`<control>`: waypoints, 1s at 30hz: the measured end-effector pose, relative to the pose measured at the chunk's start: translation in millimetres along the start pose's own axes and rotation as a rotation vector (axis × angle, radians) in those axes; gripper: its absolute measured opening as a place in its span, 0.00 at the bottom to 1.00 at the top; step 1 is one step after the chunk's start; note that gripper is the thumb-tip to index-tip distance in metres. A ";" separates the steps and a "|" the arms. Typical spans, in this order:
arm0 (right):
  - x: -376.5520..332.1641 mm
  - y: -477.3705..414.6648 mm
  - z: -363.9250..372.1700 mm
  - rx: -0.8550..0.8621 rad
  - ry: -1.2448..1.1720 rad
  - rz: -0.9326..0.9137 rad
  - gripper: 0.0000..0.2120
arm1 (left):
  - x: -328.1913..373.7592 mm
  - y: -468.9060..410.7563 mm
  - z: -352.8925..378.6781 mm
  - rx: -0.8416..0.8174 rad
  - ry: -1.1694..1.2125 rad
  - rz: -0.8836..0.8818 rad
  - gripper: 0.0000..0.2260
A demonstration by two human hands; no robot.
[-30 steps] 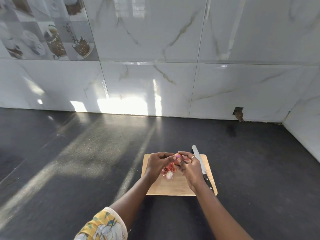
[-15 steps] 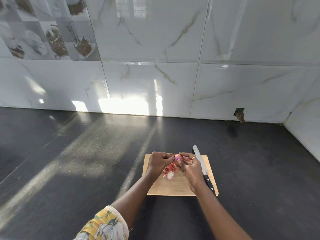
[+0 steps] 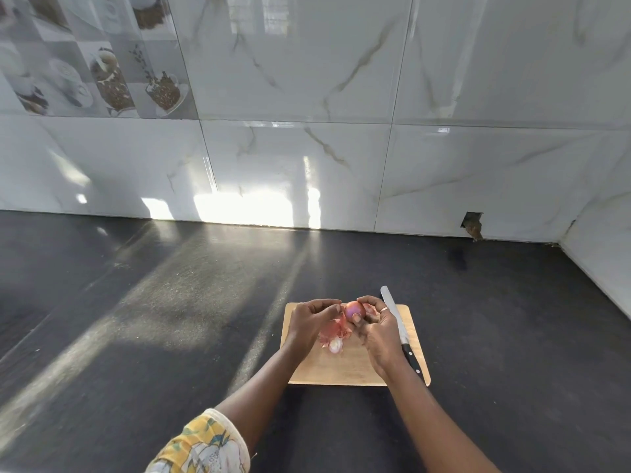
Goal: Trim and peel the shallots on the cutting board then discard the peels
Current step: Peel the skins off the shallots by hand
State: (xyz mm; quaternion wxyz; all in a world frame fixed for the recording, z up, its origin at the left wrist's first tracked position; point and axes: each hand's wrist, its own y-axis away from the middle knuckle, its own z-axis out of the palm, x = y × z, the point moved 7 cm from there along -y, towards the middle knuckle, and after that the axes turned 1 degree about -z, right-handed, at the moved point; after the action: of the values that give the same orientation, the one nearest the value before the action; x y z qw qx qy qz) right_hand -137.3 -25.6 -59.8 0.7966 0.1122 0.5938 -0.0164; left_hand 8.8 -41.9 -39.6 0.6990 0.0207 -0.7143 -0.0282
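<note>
While sun streaks the dark counter (image 3: pixel 170 302) under marble tiles (image 3: pixel 290 165), right hand (image 3: pixel 379 332) gripping shallot (image 3: pixel 354 310), left hand (image 3: pixel 309 322) curled, hold unclear

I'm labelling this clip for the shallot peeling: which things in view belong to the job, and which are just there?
Job: shallot, held in right hand; peels, pinched by left hand; knife; cutting board.
Just there: picture tiles; wall hole; countertop.
</note>
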 end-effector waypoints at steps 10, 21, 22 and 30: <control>2.3 0.7 0.7 0.018 0.020 0.004 0.19 | 5.4 -3.3 -2.1 0.004 -0.286 0.108 0.06; -6.9 8.6 6.1 -0.025 -0.312 0.082 0.14 | 3.7 -6.3 -6.4 0.128 -0.420 0.096 0.02; -7.7 9.1 5.3 -0.030 -0.338 0.092 0.13 | 1.1 -7.0 -7.4 0.127 -0.417 0.077 0.03; -7.1 15.2 6.3 -0.061 -0.421 0.145 0.09 | -1.2 -5.1 -1.6 0.037 -0.493 0.181 0.11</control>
State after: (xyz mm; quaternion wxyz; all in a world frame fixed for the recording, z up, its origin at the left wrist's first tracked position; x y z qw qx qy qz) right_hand -131.0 -12.8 -48.9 0.9050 0.1247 0.4051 0.0358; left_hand 10.4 -47.0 -41.1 0.5031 -0.0379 -0.8623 0.0431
